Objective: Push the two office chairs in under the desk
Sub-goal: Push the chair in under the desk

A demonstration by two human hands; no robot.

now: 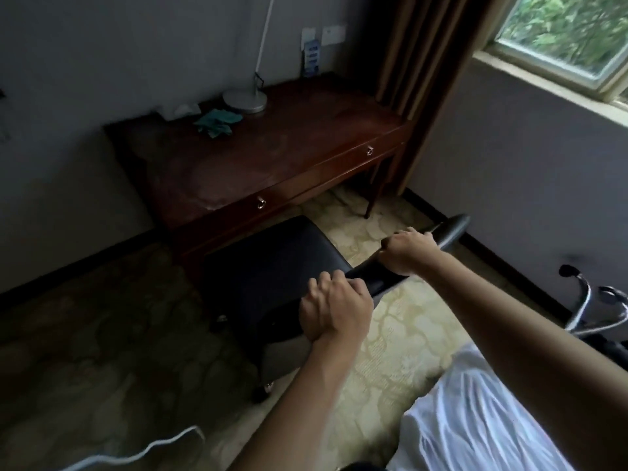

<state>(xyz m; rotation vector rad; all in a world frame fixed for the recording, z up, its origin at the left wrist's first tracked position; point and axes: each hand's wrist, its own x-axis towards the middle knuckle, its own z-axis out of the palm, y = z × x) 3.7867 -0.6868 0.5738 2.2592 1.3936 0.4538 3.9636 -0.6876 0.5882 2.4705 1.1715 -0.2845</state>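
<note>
Your left hand (334, 309) and right hand (407, 251) are both clenched over the top edge of the black chair's backrest (377, 273) — a grip suited to steering it straight. Its seat (268, 263) already touches the counter (272, 154) front edge. Chair 2 — chrome base (591, 307) — waits well apart, at right.

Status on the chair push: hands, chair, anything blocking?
Left hand and right hand both gripping black chair's backrest. Seat front edge at desk, not yet under. Second chair's base off right. Path looks clear.
</note>
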